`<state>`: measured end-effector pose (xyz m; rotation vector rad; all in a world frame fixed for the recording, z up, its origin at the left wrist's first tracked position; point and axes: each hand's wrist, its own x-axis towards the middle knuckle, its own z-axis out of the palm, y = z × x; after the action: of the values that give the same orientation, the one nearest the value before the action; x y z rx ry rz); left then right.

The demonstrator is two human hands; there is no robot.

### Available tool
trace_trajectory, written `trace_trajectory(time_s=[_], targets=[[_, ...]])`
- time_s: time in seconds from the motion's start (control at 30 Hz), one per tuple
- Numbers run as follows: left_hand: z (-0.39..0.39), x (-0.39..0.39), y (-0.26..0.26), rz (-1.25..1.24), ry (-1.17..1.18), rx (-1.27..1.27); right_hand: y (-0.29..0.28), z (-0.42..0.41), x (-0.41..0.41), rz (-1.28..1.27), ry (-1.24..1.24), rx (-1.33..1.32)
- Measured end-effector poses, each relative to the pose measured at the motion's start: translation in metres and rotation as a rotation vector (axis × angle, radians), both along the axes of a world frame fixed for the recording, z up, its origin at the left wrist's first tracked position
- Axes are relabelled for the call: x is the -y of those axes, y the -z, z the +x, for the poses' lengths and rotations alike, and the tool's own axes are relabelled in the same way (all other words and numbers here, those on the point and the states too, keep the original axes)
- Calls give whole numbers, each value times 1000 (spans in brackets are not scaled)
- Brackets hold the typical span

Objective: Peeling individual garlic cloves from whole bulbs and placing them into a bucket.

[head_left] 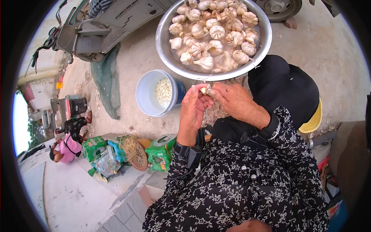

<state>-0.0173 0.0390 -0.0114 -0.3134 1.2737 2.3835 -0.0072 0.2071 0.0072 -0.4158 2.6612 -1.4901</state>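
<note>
Between both hands, just below the rim of a wide metal basin (213,77), is a small garlic clove (204,90) with some skin on it. My left hand (194,105) pinches it between thumb and fingers. From the right, my right hand (236,98) grips its other side with thumb and fingertips; whether a small tool is in these fingers cannot be told. Whole garlic bulbs (217,32) lie in cloudy water in the basin. A bucket (142,98), blue outside, stands left of my hands with peeled garlic cloves (164,92) inside.
Garlic skins (213,114) litter the ground below my hands. A yellow basin (314,120) is partly behind my knee. Green-wrapped bottle packs (161,153) and a pot of straw (134,153) stand lower left. Another person (68,149) sits far left; a parked cart (95,34) is upper left.
</note>
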Motion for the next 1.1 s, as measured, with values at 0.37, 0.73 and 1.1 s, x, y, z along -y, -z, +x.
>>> trace_trajectory(time_s=[0.37, 0.73, 1.1], targets=[[-4, 21, 17, 354, -61, 212, -3, 3, -5, 225, 48, 102], [1, 14, 9, 108, -64, -7, -12, 0, 0, 98, -52, 150], [15, -4, -6, -307, -85, -152, 3, 0, 3, 101, -51, 125]])
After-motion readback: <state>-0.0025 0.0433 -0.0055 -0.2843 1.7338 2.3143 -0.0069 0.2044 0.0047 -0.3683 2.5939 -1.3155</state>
